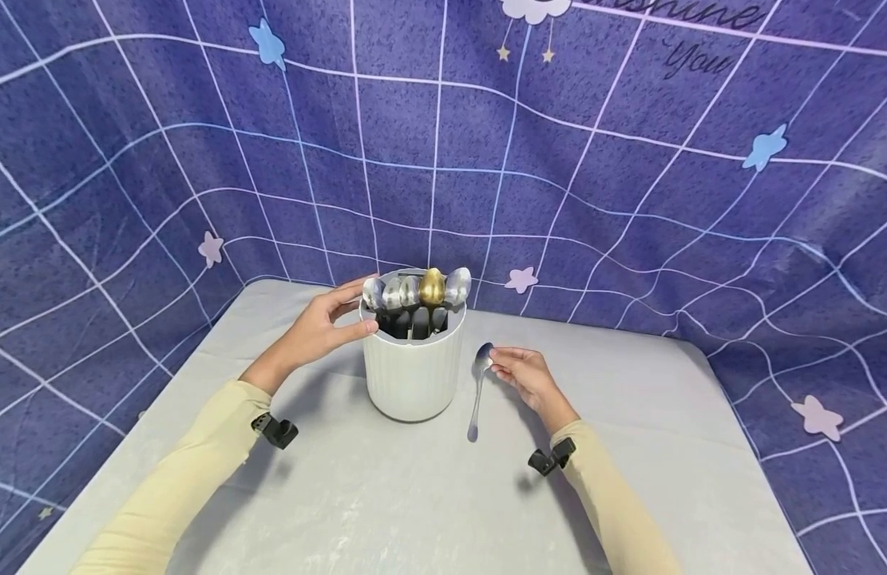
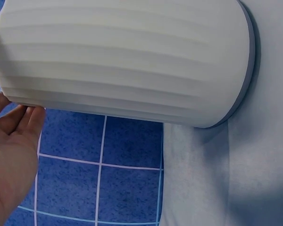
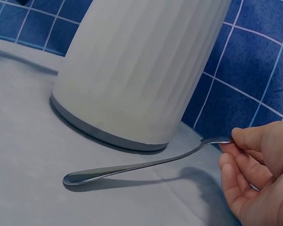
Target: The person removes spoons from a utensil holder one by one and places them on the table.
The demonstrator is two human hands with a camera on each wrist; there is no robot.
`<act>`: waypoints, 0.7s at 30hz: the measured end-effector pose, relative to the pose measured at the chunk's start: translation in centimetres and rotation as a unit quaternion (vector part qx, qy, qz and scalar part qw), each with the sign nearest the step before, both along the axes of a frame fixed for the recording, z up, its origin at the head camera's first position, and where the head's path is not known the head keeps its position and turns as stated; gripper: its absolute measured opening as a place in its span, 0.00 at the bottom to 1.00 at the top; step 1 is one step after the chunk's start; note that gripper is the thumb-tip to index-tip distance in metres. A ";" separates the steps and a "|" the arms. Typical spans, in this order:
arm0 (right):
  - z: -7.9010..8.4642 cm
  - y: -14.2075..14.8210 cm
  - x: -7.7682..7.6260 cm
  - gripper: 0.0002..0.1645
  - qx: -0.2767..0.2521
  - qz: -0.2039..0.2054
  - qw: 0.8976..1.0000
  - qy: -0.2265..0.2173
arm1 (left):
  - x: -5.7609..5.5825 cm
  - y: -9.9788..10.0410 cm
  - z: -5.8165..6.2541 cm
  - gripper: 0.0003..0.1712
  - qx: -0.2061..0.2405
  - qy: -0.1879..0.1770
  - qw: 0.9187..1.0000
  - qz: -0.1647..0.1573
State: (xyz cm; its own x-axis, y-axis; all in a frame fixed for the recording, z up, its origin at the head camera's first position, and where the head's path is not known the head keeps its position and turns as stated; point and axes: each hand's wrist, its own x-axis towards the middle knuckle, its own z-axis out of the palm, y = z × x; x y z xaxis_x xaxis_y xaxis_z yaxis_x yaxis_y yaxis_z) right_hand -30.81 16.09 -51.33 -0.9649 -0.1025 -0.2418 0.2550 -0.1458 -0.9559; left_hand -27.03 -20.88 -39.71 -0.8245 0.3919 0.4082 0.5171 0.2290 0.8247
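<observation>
Cream sleeves (image 1: pixel 188 467) flank canister (image 1: pixel 412 379) partly hiding starry curtain (image 1: pixel 558 188).

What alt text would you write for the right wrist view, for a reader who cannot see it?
A right hand pinches a metal spoon by its bowl, handle pointing left, in front of a ribbed white container on a pale surface. Behind is a blue backdrop with a light grid.

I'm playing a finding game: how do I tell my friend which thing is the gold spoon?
On the pale table stands a ribbed white container, with the left hand at its rim. Look at the row of spoon heads sticking out of its top. The gold spoon is second from the right, the only gold one among silver neighbours.
</observation>
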 end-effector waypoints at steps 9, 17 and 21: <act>-0.1 -0.1 -0.2 0.14 0.004 0.018 1.000 -0.014 | -0.1 0.1 0.0 0.34 0.002 0.003 1.000 -0.003; -0.4 -0.2 -0.3 0.17 0.030 0.030 0.999 -0.019 | -0.1 0.0 -0.1 0.34 0.003 0.001 1.000 -0.001; -0.6 -0.2 -0.4 0.18 0.035 0.035 0.999 -0.016 | -0.1 0.0 -0.1 0.34 0.004 0.000 1.000 -0.002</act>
State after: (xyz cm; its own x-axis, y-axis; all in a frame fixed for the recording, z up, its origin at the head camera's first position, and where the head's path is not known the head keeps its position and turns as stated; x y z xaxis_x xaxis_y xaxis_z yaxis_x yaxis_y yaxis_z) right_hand -31.24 15.92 -51.90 -0.9475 -0.1505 -0.2819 0.2933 -0.0590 -0.9542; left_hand -27.12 -20.86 -39.79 -0.8230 0.3914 0.4117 0.5182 0.2203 0.8264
